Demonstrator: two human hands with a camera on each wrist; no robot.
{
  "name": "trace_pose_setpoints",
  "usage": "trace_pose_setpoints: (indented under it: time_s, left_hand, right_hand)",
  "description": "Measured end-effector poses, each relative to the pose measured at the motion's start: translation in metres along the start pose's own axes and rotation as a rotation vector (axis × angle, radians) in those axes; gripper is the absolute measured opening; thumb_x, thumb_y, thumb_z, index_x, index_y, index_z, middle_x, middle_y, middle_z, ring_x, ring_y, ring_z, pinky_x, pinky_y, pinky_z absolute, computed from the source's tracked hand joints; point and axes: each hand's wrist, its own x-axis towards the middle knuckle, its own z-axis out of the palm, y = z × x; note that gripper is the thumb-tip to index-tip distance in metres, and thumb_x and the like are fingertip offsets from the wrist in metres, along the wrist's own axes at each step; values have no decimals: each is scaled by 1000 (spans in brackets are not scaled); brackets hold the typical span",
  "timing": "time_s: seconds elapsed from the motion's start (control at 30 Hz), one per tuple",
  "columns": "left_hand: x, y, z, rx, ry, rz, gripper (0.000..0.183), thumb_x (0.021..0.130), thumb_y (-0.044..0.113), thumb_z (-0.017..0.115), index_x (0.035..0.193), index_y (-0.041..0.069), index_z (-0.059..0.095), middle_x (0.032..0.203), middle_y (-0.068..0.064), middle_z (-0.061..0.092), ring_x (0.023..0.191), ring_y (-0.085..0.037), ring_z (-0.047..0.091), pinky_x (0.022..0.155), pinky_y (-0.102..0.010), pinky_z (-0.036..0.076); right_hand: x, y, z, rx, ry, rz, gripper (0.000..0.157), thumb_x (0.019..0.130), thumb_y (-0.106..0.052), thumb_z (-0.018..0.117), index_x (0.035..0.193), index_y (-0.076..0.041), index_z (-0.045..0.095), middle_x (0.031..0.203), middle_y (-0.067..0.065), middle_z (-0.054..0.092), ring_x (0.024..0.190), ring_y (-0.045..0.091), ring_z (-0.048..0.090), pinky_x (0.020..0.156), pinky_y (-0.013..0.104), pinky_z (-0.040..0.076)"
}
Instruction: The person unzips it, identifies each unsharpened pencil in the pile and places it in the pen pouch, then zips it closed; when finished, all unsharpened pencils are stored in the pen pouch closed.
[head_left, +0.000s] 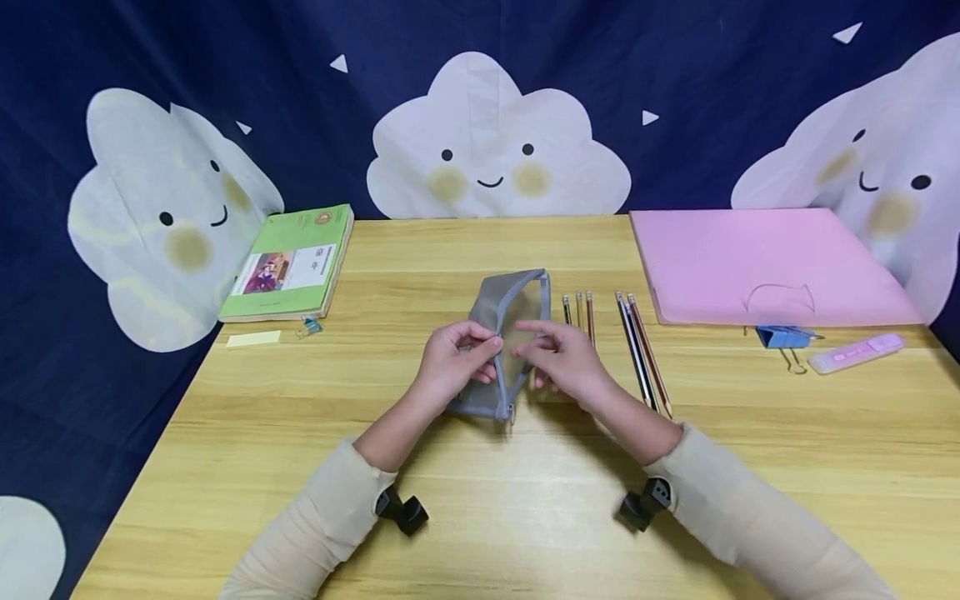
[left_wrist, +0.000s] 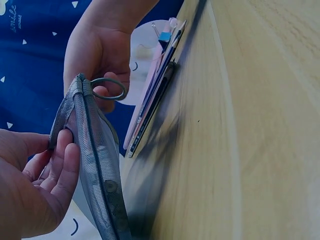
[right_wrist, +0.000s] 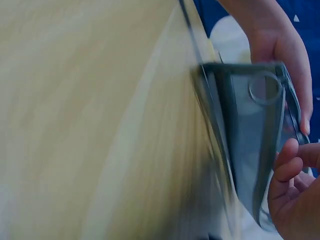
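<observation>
A grey mesh zip pencil case (head_left: 491,296) stands tilted on the table, its zip mouth spread apart. At the left rim of that mouth, my left hand (head_left: 457,358) pinches the edge between thumb and fingers. My right hand (head_left: 562,358) holds the opposite rim with curled fingers, its forefinger stretched out over the opening; part of this grip is hidden. A ring on the zip pull (left_wrist: 112,89) hangs at the near end. The right wrist view looks into the mouth of the pencil case (right_wrist: 250,130), and nothing shows inside.
Right of the case lie several pencils (head_left: 632,342), with more pencils (head_left: 579,308) partly behind my right hand. Farther right are a pink folder (head_left: 750,258), a blue binder clip (head_left: 783,337) and a pink highlighter (head_left: 857,354). At left lie a green book (head_left: 292,258), sticky notes (head_left: 253,339) and a small clip (head_left: 309,327).
</observation>
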Motion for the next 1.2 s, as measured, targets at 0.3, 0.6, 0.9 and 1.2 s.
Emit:
trace_pose_setpoints:
  time_s: [0.3,0.6,0.9,1.2]
  left_hand:
    - [-1,4,-1,-18,9,-16,19,77,10,64,87,-4,56,77,-12,56,48,-17,55,50,-30,52]
    - [-1,2,-2,-19,10,3,15,78,8,62,86,-4,56,75,-12,56,48,-16,55,48,-29,52]
    - [-1,1,-2,-22,16,10,13,78,6,62,85,-4,56,74,-12,56,47,-16,55,47,-28,51]
    - [-2,1,-2,-24,10,2,16,78,8,63,86,-4,56,74,-12,56,48,-17,55,48,-28,51]
  right_hand:
    - [-4,4,-47,-132,248,56,41,82,-12,54,121,-4,46,92,21,59,52,28,56,31,20,34]
    - [-9,15,-59,-184,225,129,46,80,-15,52,124,-4,43,88,21,61,53,25,57,31,21,34]
    - [-11,22,-61,-294,250,105,46,80,-14,50,124,-3,44,88,18,62,50,26,57,33,22,34]
    - [-10,22,-66,-691,214,58,36,81,-17,52,113,0,53,85,13,61,55,17,51,42,25,38]
